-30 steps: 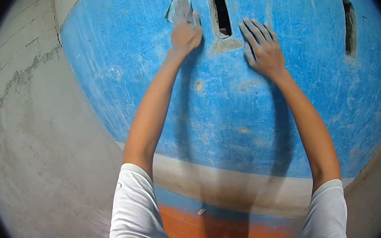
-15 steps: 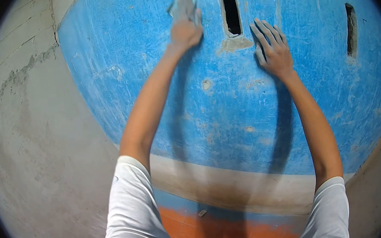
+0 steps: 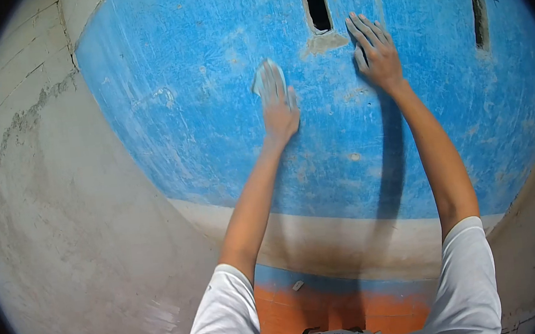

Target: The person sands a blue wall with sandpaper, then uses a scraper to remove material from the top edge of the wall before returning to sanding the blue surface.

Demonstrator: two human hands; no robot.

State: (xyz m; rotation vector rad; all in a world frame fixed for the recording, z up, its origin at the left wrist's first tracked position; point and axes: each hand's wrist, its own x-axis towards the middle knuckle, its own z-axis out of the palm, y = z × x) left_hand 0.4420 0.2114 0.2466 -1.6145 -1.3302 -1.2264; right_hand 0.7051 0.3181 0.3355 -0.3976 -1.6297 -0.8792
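My left hand (image 3: 280,111) presses a small pale sheet of sandpaper (image 3: 259,84) flat against the blue wall (image 3: 214,153). Its fingers point upward over the sheet and cover most of it. Higher and to the right, my right hand (image 3: 381,59) rests on the same wall with nothing in it, its fingers stretched out and dusty grey. It lies just right of a narrow dark slot (image 3: 315,1) cut into the wall. The blue paint is scuffed, with pale scratches and patches.
A second slot (image 3: 479,14) is at the right. Rough grey wall (image 3: 59,206) adjoins on the left. Below the blue runs a whitish band (image 3: 325,226), then an orange floor (image 3: 288,319) with a small pale piece (image 3: 298,286) lying near its grey-blue edge.
My left hand has slid down the wall with the sandpaper. My right hand stays beside the slot, and the whole view has shifted slightly.
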